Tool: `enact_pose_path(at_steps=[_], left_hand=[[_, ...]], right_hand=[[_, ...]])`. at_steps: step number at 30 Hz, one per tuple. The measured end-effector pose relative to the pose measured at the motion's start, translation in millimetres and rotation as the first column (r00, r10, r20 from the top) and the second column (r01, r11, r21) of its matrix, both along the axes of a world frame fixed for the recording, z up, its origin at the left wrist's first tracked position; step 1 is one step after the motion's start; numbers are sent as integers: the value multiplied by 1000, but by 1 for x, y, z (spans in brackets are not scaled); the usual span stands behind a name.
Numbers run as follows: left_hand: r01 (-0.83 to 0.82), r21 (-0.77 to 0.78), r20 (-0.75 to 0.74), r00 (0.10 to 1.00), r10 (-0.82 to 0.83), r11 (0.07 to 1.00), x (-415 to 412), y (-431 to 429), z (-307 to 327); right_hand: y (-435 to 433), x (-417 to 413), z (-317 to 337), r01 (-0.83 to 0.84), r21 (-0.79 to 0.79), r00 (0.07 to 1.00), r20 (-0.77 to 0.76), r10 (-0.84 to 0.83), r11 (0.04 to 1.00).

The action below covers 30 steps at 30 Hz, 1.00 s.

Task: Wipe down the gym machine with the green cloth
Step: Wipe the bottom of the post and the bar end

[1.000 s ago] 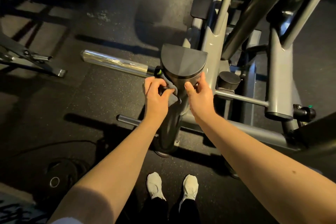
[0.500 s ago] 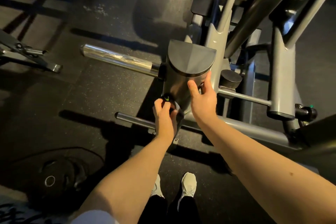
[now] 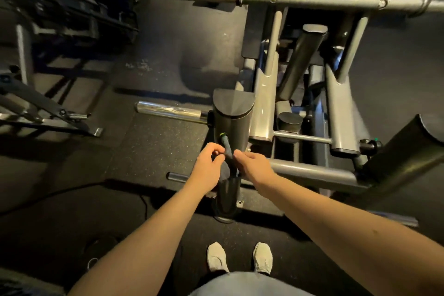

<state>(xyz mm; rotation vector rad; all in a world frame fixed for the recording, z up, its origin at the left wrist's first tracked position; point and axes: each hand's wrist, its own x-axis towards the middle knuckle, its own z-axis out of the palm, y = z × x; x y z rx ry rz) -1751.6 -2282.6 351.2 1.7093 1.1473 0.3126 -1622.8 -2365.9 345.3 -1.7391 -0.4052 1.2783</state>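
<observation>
Here, the green cloth [image 3: 227,148], bunched into a dark twisted strip with a bright green edge at its far end, is held up between both hands in front of the gym machine. The left hand [image 3: 208,164] pinches it from one side with thumb and curled fingers, and the right hand [image 3: 252,163] pinches it from the other. Both grips are closed on the fabric alone, and neither touches metal. Held like this, the cloth is probably being regathered for a fresh face rather than wiping.

Just beyond the grip stands the machine's dark grey rounded post with a flat half-round cap [image 3: 234,106]. Whether the cloth's green end touches it I cannot tell. Beyond and to the left of the grip, a chrome bar sleeve [image 3: 168,111] juts sideways from the post. To the right of the grip runs the grey painted steel tube frame [image 3: 312,170], likely due next. Below the grip lie the black speckled rubber floor [image 3: 153,151] and two white shoes [image 3: 217,257].
</observation>
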Motion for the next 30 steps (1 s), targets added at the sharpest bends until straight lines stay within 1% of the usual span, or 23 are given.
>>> enact_pose_path(at_steps=[2, 5, 6, 9, 12, 14, 19, 25, 27, 30], left_hand=[[28, 6, 6, 1000, -28, 1000, -2, -11, 17], [21, 35, 11, 1000, -22, 999, -3, -26, 35], [13, 42, 11, 1000, -13, 999, -3, -31, 39], [-32, 31, 24, 999, 32, 999, -4, -40, 46], [-66, 47, -8, 998, 67, 997, -6, -48, 48], [-93, 29, -38, 995, 94, 995, -7, -54, 48], [-153, -19, -83, 985, 151, 988, -8, -65, 48], [-123, -22, -131, 984, 119, 992, -10, -63, 48], [-118, -25, -134, 984, 113, 993, -13, -59, 47], [-120, -31, -132, 985, 114, 992, -20, -44, 43]], right_hand=[[-17, -6, 8, -38, 60, 999, -31, 40, 997], [-35, -11, 23, -27, 122, 994, -102, 39, 992], [-40, -10, 25, -33, 135, 994, -95, 47, 990], [-47, -3, 30, -100, 151, 995, 15, 99, 983], [-54, 7, 37, -156, 131, 983, 113, 142, 979], [-58, 11, 36, -193, 116, 974, 146, 175, 974], [-66, 19, 27, -140, 132, 968, 225, 108, 981], [-65, 23, 23, -162, 187, 974, 188, 127, 969], [-58, 20, 21, -164, 193, 975, 182, 129, 967], [-41, 14, 19, -159, 188, 982, 134, 135, 969]])
